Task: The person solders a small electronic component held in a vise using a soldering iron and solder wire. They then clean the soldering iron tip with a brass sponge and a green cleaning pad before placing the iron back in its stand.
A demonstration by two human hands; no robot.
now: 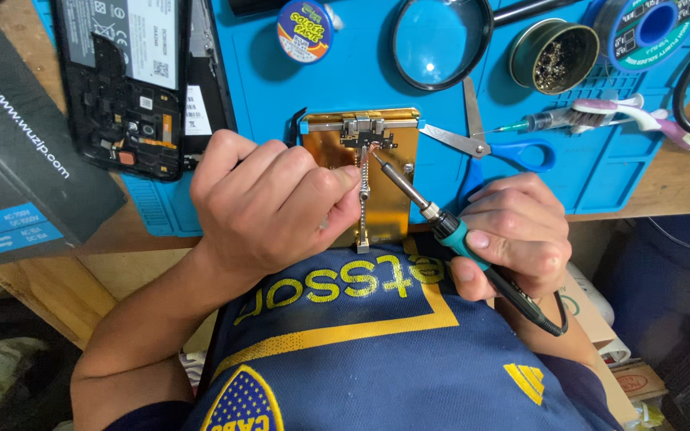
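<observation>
While gripping the soldering iron (441, 223) like a pen, right hand (513, 235) closed around the teal handle at about 4 o'clock from the gold board holder (389, 187). Iron tip angled up toward 10 o'clock, touching or just off the small dark circuit board (366, 140) clamped at the holder's 12 o'clock edge; contact itself too small to confirm. Left hand (269, 199) curled at 9 o'clock of the holder, fingertips pinched together near the thin braided strip (363, 179) running down from the board; cannot tell whether clamped on the strip or only steadying beside it. Hands apart, holder between them.

Progress, judged from layout: phone (125, 76) already opened, back off, lying at 10 o'clock on the blue mat (345, 80). Small board already out and fixed in the clamp. Heat work at the board apparently in hand, not finished: iron at the joint, nothing refitted, phone unassembled.

Around: magnifying glass (441, 36) at 12 o'clock, tin of brass tip-cleaning wool (554, 56) at 1 o'clock, solder spool (652, 28) beyond it. Blue-handled scissors (493, 144) just at 3 o'clock of the holder, syringe (533, 122) and toothbrush (640, 116) past them. Round flux tin (305, 30) at 11 o'clock. Grey box (17, 152) at far 9 o'clock, partly over the wooden bench.
</observation>
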